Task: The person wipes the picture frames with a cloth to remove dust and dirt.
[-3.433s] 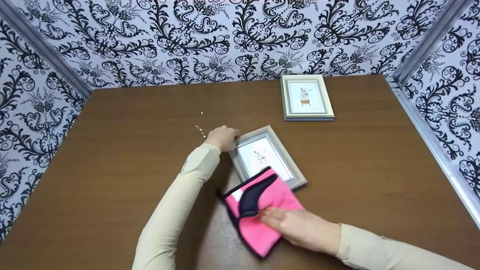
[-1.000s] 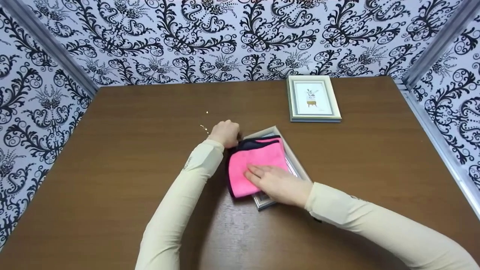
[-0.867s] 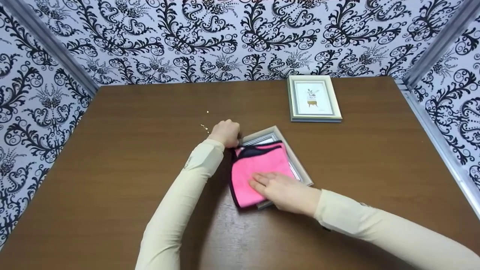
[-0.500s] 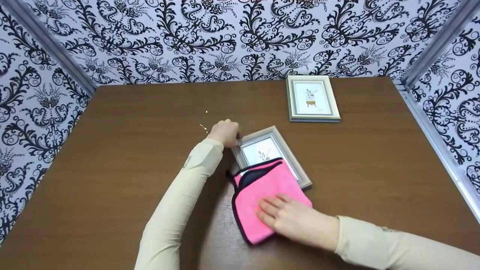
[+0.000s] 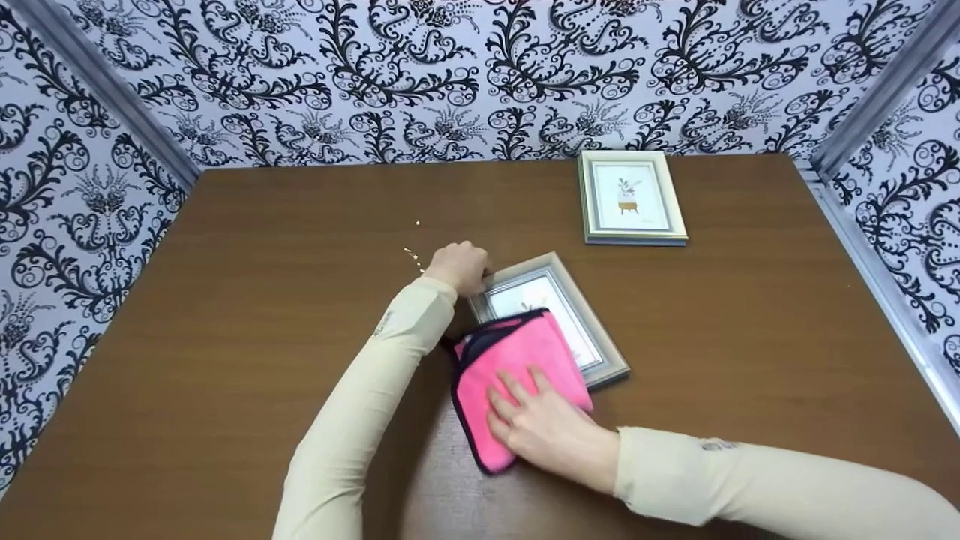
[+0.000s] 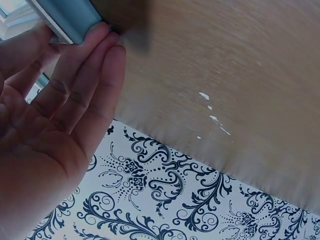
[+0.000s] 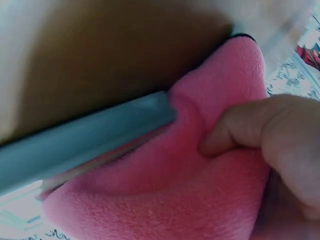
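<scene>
A pale picture frame (image 5: 585, 319) lies askew on the brown table, its plant picture partly covered by a pink cloth (image 5: 517, 356) with dark edging. My left hand (image 5: 459, 266) grips the frame's far left corner; the left wrist view shows fingers (image 6: 97, 75) against the side of the frame (image 6: 75, 17). Spread over the cloth, the fingers of my right hand (image 5: 544, 427) press it against the frame's near end. In the right wrist view the thumb (image 7: 235, 130) digs into the cloth (image 7: 165, 175), which drapes over the frame's corner. The frame's near left corner is hidden.
A second picture frame (image 5: 634, 199) lies at the back right, near the patterned wall (image 5: 420, 82). Small white marks (image 5: 413, 256) show on the table (image 5: 262, 337) just left of the left hand. Metal rails (image 5: 885, 300) run along the right side.
My right hand has slid the cloth down the frame, uncovering its far part, then slightly back up and left in the last half second. The left hand stays at its corner.
</scene>
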`<state>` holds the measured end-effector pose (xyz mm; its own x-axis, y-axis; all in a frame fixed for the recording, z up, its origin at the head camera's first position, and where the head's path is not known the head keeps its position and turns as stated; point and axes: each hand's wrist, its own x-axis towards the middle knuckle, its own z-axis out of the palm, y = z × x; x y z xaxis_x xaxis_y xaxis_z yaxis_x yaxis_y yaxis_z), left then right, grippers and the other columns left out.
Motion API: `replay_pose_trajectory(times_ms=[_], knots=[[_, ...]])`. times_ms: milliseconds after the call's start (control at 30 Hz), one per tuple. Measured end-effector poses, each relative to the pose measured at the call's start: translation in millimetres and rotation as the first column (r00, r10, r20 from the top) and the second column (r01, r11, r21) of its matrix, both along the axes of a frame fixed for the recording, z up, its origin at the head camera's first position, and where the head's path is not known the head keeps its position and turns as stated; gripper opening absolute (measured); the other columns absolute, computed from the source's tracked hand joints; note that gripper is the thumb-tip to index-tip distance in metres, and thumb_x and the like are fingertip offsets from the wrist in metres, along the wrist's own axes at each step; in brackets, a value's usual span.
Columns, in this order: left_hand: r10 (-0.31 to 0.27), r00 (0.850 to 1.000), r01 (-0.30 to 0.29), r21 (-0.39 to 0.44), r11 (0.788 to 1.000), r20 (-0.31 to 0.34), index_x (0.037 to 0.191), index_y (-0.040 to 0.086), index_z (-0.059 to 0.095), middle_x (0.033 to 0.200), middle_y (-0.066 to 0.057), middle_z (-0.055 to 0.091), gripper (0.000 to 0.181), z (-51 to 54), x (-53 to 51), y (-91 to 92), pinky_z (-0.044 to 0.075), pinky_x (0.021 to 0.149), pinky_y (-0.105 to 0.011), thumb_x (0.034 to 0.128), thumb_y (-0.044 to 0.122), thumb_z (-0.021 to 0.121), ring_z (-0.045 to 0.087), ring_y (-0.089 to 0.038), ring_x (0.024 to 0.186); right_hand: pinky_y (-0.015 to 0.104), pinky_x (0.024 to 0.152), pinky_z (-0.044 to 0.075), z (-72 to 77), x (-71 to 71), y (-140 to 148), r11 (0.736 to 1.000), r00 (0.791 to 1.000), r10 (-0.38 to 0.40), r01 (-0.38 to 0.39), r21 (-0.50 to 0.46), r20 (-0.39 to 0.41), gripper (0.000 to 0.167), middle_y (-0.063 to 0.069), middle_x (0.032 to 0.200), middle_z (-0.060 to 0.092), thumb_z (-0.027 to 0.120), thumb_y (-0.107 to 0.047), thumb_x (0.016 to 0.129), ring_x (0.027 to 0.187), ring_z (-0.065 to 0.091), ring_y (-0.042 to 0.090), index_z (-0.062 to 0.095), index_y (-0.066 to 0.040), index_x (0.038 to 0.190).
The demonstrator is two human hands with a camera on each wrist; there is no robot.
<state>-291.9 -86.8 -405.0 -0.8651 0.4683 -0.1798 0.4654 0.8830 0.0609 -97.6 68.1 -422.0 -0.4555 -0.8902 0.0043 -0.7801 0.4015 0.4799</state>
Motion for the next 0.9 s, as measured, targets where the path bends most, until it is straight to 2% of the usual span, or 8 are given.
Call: replay_pose_trajectory(times_ms=[200, 400, 533, 667, 800, 900], knots=[[0.023, 1.000, -0.023, -0.022, 0.999, 0.007, 0.090, 0.004, 0.070, 0.104, -0.019, 0.066, 0.012, 0.8, 1.6, 2.6, 0.053, 0.078, -0.051, 0.0819, 0.012, 0.066, 0.063, -0.039, 0.097, 0.050, 0.093, 0.046, -2.1, -26.5, -16.9, 0.994, 0.995, -0.082, 0.085, 0.063, -0.051, 0.032, 0.003, 0.133, 0.057, 0.056, -0.030, 0.095, 0.124, 0.050, 0.030, 0.066, -0.025, 0.124], [0.015, 1.000, -0.015, -0.002, 1.000, 0.018, 0.090, 0.005, 0.071, 0.105, -0.019, 0.066, 0.010, -1.5, 2.2, 2.7, 0.052, 0.078, -0.052, 0.0810, 0.008, 0.067, 0.063, -0.039, 0.097, 0.047, 0.091, 0.048, -3.0, -39.8, -21.3, 0.996, 0.995, -0.082, 0.083, 0.032, -0.055, 0.030, 0.006, 0.131, 0.058, 0.056, -0.027, 0.095, 0.121, 0.052, 0.032, 0.068, -0.022, 0.122], [0.017, 1.000, -0.017, 0.011, 1.000, 0.024, 0.090, 0.007, 0.073, 0.103, -0.018, 0.067, 0.010, -2.5, 1.9, 2.0, 0.052, 0.078, -0.051, 0.0825, 0.012, 0.068, 0.064, -0.038, 0.096, 0.045, 0.091, 0.049, -2.0, -31.2, -15.6, 0.998, 0.998, -0.039, 0.041, 0.037, -0.045, 0.030, 0.006, 0.131, 0.058, 0.057, -0.026, 0.095, 0.121, 0.053, 0.032, 0.068, -0.020, 0.122], [-0.005, 1.000, 0.005, 0.020, 1.000, 0.022, 0.087, 0.009, 0.072, 0.098, -0.015, 0.068, 0.009, -3.2, 1.4, 0.2, 0.053, 0.075, -0.051, 0.0836, 0.015, 0.067, 0.065, -0.035, 0.091, 0.042, 0.092, 0.049, 1.5, -8.6, -6.5, 0.997, 0.998, 0.012, -0.007, 0.082, -0.060, 0.031, 0.008, 0.132, 0.058, 0.056, -0.029, 0.095, 0.122, 0.053, 0.031, 0.068, -0.020, 0.122], [-0.036, 0.999, 0.035, 0.034, 0.999, 0.016, 0.076, 0.011, 0.065, 0.085, -0.010, 0.066, 0.009, -3.2, 0.6, -2.7, 0.053, 0.070, -0.050, 0.0842, 0.014, 0.065, 0.063, -0.030, 0.082, 0.040, 0.090, 0.050, 5.1, 12.1, 4.8, 0.994, 0.993, 0.083, -0.076, 0.082, -0.083, 0.030, 0.006, 0.130, 0.060, 0.055, -0.032, 0.093, 0.120, 0.054, 0.030, 0.070, -0.023, 0.117], [-0.044, 0.999, 0.043, 0.039, 0.998, 0.020, 0.072, 0.011, 0.061, 0.082, -0.008, 0.063, 0.014, -3.1, 0.0, -4.3, 0.052, 0.069, -0.049, 0.0849, 0.014, 0.065, 0.060, -0.028, 0.079, 0.038, 0.090, 0.049, 6.1, 16.0, 12.6, 0.993, 0.992, 0.111, -0.108, 0.052, -0.053, 0.030, 0.005, 0.130, 0.059, 0.057, -0.031, 0.092, 0.121, 0.054, 0.030, 0.070, -0.021, 0.117]])
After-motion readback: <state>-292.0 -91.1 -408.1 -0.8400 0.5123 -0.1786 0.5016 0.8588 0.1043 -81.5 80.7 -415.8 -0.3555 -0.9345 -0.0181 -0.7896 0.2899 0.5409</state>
